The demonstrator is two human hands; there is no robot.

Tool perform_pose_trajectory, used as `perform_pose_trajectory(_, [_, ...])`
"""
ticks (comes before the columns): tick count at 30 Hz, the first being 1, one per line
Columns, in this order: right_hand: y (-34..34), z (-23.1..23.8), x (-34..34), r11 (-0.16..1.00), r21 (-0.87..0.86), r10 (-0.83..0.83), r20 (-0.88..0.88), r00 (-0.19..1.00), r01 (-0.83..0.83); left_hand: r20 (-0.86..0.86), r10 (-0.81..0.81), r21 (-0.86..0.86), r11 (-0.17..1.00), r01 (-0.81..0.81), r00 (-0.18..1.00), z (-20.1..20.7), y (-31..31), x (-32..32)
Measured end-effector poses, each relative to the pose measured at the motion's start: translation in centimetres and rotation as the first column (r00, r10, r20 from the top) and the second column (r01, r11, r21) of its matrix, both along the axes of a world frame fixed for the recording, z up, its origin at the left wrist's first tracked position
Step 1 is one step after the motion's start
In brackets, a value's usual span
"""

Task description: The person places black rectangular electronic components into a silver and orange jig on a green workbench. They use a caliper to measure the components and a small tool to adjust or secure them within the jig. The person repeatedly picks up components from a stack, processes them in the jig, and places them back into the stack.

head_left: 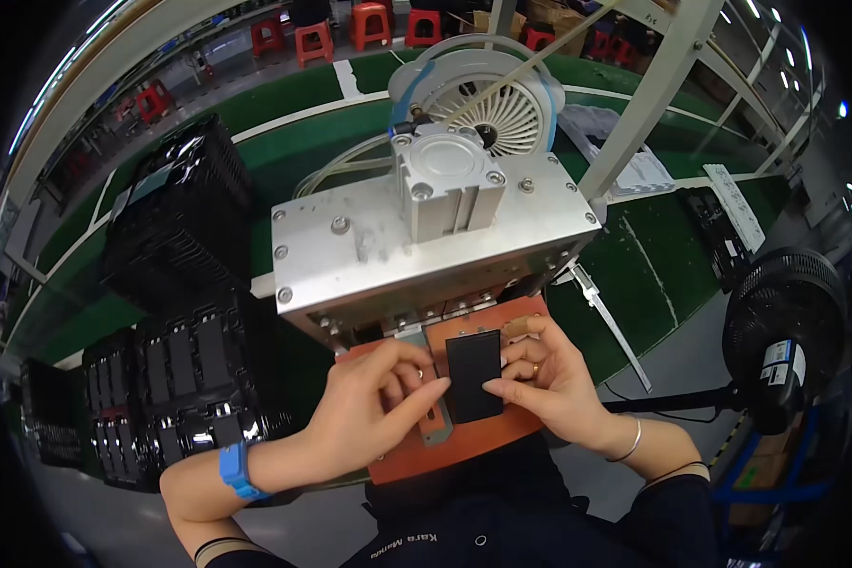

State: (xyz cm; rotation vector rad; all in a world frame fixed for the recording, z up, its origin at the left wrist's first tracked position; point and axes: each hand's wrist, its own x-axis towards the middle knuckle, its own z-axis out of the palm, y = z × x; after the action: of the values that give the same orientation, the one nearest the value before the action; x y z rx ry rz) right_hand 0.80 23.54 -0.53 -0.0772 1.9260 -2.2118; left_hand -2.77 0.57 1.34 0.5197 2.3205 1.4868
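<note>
A flat black rectangular piece [474, 377] stands slightly tilted over an orange board [402, 466] in front of a silver metal press. My right hand [554, 383] grips its right edge, thumb on the near face and fingers at the side; a tan bandage wraps one finger. My left hand [374, 402] is at the piece's left side with curled fingers, its thumb tip close to the left edge. Whether those fingers hold anything small is hidden. Below them, a grey metal fixture bar [437, 435] lies on the board, partly covered.
The metal press [369, 256] with its square cylinder [450, 185] rises directly ahead. Black trays [194, 364] with dark pieces and a tall tray stack [175, 213] stand left. A caliper-like tool [608, 322] lies right of the press. A black fan [786, 331] is far right; a white fan [492, 104] stands behind.
</note>
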Motion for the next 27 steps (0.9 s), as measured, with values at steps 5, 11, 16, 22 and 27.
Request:
perform_pose_trajectory(5, [-1.9,-0.3,1.6,0.999,-0.042,-0.027,-0.131,0.991,0.022,0.206,0.003,0.287,0.956,-0.064,0.978,-0.8,1.4,1.5])
perform_pose_trajectory(11, [-5.6,0.4,3.0,0.854,0.476,0.112,-0.563,0.819,0.210,0.138,0.118,0.251,0.956,-0.150,0.983,1.5,-1.2,4.1])
perform_pose_trajectory(16, [-7.9,0.7,4.4,0.847,0.521,0.411,-0.513,0.754,-0.108,0.107,0.289,0.389,0.868,-0.307,0.951,1.1,-6.5,6.1])
perform_pose_trajectory(22, [-10.3,4.0,-0.4,0.703,0.700,0.682,-0.610,0.403,-0.129,0.129,0.648,0.061,0.751,-0.658,0.751,2.8,-23.0,8.6])
perform_pose_trajectory(27, [-19.0,1.5,-5.6,0.608,0.791,0.793,-0.609,-0.005,0.066,0.072,0.732,-0.237,0.672,-0.701,0.677,-1.4,-23.2,9.8])
